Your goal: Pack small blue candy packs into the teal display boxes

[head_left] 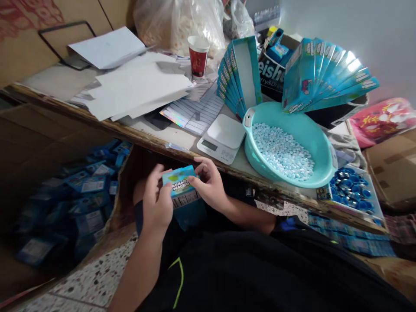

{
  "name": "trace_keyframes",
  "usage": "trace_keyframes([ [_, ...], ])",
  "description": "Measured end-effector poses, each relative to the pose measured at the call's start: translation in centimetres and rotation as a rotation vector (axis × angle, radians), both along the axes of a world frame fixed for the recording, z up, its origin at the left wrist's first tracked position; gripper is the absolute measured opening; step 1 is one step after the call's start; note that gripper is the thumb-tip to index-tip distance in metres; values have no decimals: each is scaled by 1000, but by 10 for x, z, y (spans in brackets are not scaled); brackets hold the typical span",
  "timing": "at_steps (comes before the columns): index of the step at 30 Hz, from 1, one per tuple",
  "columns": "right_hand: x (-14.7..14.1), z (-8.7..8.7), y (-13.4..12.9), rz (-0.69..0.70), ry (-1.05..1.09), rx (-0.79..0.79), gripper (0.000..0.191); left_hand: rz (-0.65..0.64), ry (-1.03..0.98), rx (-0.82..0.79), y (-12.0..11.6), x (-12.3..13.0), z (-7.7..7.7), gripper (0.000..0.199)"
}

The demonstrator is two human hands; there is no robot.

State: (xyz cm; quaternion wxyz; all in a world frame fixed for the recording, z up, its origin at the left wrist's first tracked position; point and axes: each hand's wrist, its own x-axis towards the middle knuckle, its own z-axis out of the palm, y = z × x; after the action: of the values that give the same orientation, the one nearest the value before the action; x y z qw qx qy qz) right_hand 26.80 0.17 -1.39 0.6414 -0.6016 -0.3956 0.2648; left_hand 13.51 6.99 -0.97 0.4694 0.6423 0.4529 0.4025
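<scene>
Over my lap, just below the table's front edge, I hold a blue printed candy box [180, 187] between both hands. My left hand [158, 199] grips its left side, with the thumb on the front. On the right side, my right hand [211, 185] has its thumb near the box's top edge and its fingers bent behind. What lies inside the box is hidden. Beyond my hands a white digital scale [214, 149] sits on the table. A turquoise basin [248, 151] of small pale-blue candies [282, 151] stands to its right.
Flattened blue cartons [325, 78] fan out behind the basin. White papers [139, 86] and a red paper cup [198, 60] occupy the table's back left. At right is a tray of blue caps [351, 190]. Below left, a cardboard carton [121, 190] holds several blue boxes [87, 186].
</scene>
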Motion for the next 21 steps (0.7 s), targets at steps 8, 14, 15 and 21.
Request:
trace_keyframes([
  [8,42,66,-15,694,-731,-398,32,-428,371,58,6,-14,13,45],
  [14,42,93,-16,634,-588,-445,22,50,-14,76,-11,-27,23,35],
  [15,39,89,-15,548,-550,-368,21,280,-82,99,-13,-32,23,41],
  [21,-3,38,-1,563,-762,367,26,285,-496,-649,-33,-59,36,73],
])
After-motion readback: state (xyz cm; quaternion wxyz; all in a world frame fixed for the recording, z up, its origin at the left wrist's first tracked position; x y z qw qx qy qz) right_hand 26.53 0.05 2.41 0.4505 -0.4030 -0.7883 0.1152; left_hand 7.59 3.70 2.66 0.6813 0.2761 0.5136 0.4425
